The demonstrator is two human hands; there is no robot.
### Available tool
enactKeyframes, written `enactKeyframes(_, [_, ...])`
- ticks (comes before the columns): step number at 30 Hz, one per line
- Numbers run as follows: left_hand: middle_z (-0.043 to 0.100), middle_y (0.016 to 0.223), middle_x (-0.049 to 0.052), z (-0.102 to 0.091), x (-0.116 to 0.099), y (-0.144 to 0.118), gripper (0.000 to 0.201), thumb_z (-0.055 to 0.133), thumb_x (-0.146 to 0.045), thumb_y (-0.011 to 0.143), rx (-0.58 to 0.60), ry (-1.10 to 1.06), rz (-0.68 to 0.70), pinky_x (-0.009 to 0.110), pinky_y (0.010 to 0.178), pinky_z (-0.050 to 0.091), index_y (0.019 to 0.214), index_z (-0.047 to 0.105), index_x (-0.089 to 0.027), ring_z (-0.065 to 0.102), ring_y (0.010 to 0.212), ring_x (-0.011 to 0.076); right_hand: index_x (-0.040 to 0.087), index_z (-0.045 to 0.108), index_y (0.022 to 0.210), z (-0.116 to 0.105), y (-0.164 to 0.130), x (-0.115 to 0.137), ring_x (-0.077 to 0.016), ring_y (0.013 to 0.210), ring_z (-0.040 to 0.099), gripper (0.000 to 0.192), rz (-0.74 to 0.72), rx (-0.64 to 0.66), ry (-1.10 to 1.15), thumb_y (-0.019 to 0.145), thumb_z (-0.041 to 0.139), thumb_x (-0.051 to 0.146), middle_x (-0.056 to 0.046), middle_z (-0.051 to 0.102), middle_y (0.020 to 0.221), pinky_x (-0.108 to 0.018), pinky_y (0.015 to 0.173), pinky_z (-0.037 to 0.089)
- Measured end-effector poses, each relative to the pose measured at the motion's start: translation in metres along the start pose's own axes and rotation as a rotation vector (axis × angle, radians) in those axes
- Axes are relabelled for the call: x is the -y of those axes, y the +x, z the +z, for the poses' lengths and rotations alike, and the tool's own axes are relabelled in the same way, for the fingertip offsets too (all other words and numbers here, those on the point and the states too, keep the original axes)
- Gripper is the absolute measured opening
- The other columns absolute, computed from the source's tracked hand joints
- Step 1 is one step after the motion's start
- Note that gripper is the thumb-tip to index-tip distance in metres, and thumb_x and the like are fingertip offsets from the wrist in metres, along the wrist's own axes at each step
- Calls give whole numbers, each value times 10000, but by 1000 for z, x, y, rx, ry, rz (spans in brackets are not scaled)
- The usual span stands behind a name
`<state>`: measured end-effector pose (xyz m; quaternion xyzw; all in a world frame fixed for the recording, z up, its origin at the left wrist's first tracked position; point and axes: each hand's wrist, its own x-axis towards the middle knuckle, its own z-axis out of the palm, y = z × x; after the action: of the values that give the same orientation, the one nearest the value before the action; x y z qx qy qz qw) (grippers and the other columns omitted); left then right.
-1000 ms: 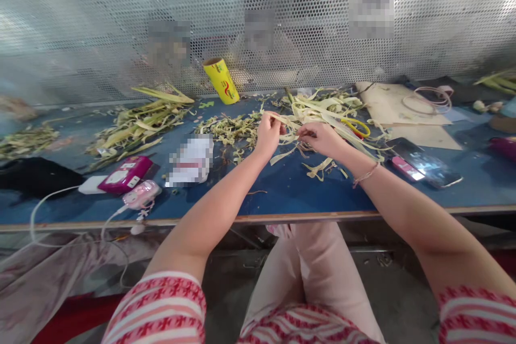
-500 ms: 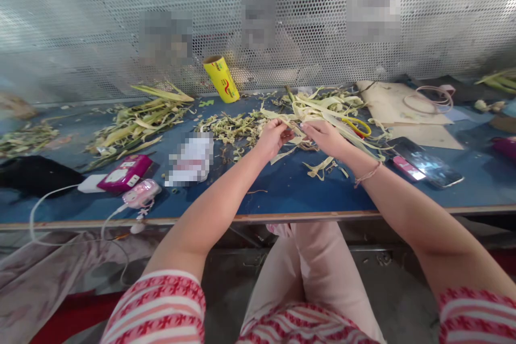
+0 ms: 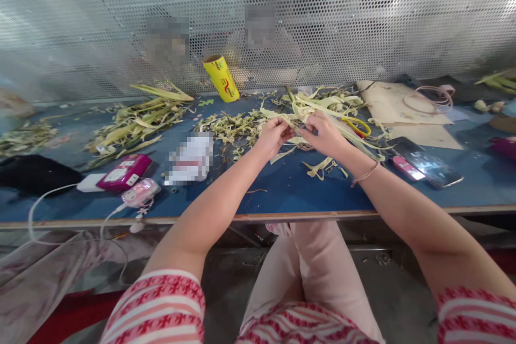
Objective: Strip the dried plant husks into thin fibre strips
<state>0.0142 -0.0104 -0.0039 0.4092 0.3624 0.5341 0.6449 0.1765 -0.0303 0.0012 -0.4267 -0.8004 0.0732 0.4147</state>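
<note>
Over the blue table [image 3: 282, 188], my left hand [image 3: 272, 137] and my right hand [image 3: 324, 134] meet fingertip to fingertip, both pinching a pale corn husk strip [image 3: 296, 130]. Just behind them lies a heap of long pale husk strips [image 3: 322, 105] with yellow-handled scissors [image 3: 357, 124] in it. A few loose husk strips [image 3: 320, 167] lie under my right wrist. A pile of small husk scraps [image 3: 231, 124] sits left of my left hand.
A phone [image 3: 425, 165] lies right of my right arm, beside cardboard sheets [image 3: 397, 107]. At left are a magenta device [image 3: 123, 171], a pink gadget [image 3: 141, 193] on white cables, and a husk bundle [image 3: 137, 118]. A yellow roll [image 3: 221, 79] leans against the perforated metal screen [image 3: 282, 16].
My two hands have come closer together and dropped slightly, fingertips now meeting on the strip. The view tilted a little.
</note>
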Motion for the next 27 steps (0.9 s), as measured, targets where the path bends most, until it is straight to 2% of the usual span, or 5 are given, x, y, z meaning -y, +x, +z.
enactKeyframes(3, [570, 553, -26, 1, -1, -2, 278, 474, -7, 911, 14, -4, -7, 210, 656, 493, 675, 495, -152, 571, 533, 59, 245, 308, 690, 3, 0, -4, -172, 755, 441, 339, 14, 26, 2, 805, 622, 302, -19, 457, 785, -333, 732, 398])
enactKeyframes(7, [551, 575, -35, 2, -2, -5, 252, 521, -26, 910, 28, -25, -22, 205, 694, 495, 689, 505, -147, 557, 558, 46, 256, 302, 719, 9, -1, -6, -168, 665, 443, 291, 115, 178, 31, 792, 582, 239, 16, 451, 676, -313, 648, 368])
enactKeyframes(9, [545, 582, -37, 3, -3, -6, 240, 538, -32, 908, 42, -30, -34, 199, 706, 495, 697, 516, -143, 552, 564, 41, 256, 300, 719, 10, 0, -6, -166, 634, 451, 260, 151, 204, 51, 781, 543, 187, 27, 444, 635, -304, 620, 345])
enactKeyframes(16, [556, 610, -37, 6, -2, -8, 222, 550, -30, 896, 32, 17, -72, 209, 646, 480, 706, 534, -143, 536, 530, 45, 253, 288, 711, 9, 2, -5, -165, 646, 479, 288, 161, 93, 102, 780, 560, 190, 41, 420, 613, -303, 639, 338])
enactKeyframes(27, [540, 580, -39, 3, -2, -6, 236, 570, -35, 886, 33, 53, -42, 193, 637, 457, 682, 519, -142, 529, 538, 43, 249, 290, 694, 6, 1, 1, -173, 673, 545, 326, 187, 107, 131, 776, 595, 170, 42, 442, 613, -305, 644, 347])
